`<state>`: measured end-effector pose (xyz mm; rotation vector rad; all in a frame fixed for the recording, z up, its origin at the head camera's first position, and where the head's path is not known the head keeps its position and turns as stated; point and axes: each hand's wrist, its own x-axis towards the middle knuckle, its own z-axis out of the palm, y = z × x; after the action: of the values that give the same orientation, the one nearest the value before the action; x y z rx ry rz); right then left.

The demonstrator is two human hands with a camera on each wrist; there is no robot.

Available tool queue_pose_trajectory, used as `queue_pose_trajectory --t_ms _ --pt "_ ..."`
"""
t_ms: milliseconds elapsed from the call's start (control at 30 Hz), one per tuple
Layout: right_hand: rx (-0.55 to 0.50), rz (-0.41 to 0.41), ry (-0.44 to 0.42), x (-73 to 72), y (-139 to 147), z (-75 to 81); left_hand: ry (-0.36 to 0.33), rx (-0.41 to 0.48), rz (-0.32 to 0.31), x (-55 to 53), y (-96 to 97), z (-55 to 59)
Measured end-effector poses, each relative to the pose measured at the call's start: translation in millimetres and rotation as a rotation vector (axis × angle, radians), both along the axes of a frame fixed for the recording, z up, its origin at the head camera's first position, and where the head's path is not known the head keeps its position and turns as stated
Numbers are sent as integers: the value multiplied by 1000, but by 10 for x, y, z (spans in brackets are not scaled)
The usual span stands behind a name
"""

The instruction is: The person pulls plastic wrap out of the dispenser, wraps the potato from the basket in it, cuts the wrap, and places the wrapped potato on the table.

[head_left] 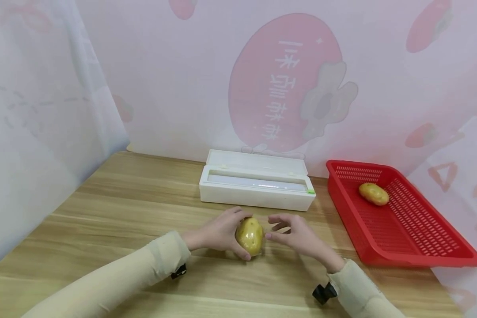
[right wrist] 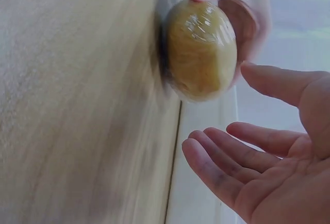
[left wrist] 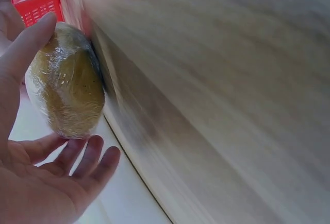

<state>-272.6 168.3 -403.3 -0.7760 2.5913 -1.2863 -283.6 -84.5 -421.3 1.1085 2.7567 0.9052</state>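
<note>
Left hand (head_left: 222, 233) had the film-wrapped potato (head_left: 249, 236) gripped, lower centre of the frame! Right hand (head_left: 298, 235) hovered just beside it, relaxed, not touching! Wood-grain table (head_left: 143, 198) spread beneath; white box (head_left: 254, 196) mid-frame, red basket (head_left: 350, 221) at right, pink-printed cloth (head_left: 175, 79) filling the top.
</note>
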Motion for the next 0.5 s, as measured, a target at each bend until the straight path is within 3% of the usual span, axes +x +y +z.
queue_pose_trajectory --t_ms 200,500 --pt "-7 -39 -2 12 63 24 -11 44 10 -24 -109 11" --pt "-31 -54 -33 62 125 48 -22 220 7 -59 -479 66"
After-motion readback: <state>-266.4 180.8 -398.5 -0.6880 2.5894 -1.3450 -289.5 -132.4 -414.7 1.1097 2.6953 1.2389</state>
